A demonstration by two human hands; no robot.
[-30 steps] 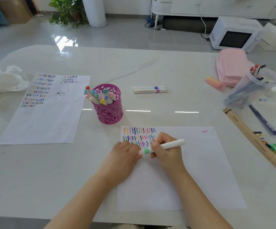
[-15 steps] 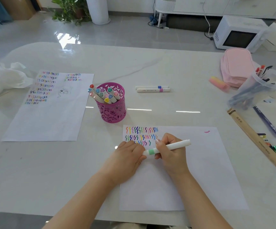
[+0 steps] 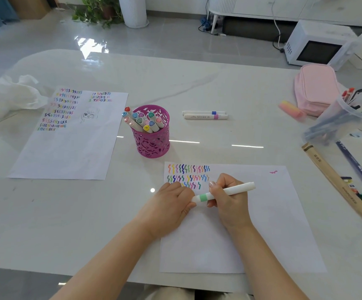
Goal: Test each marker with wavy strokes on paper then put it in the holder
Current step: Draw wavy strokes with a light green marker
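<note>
A white marker with a green band lies almost level over the near sheet of paper. My right hand is closed around its body. My left hand pinches its left end, just past the green band. Rows of coloured wavy strokes fill the sheet's top left corner, just beyond my fingers. The magenta cut-out holder stands behind the sheet with several capped markers leaning in it. Two more white markers lie side by side further back.
A second sheet with wavy strokes and a small sketch lies at the left, with a crumpled white bag behind it. At the right are a pink pencil case, a clear cup of pens, a pink-yellow block and a wooden ruler.
Both hands stay together on the green-banded marker in almost the same pose. The view has shifted slightly.
</note>
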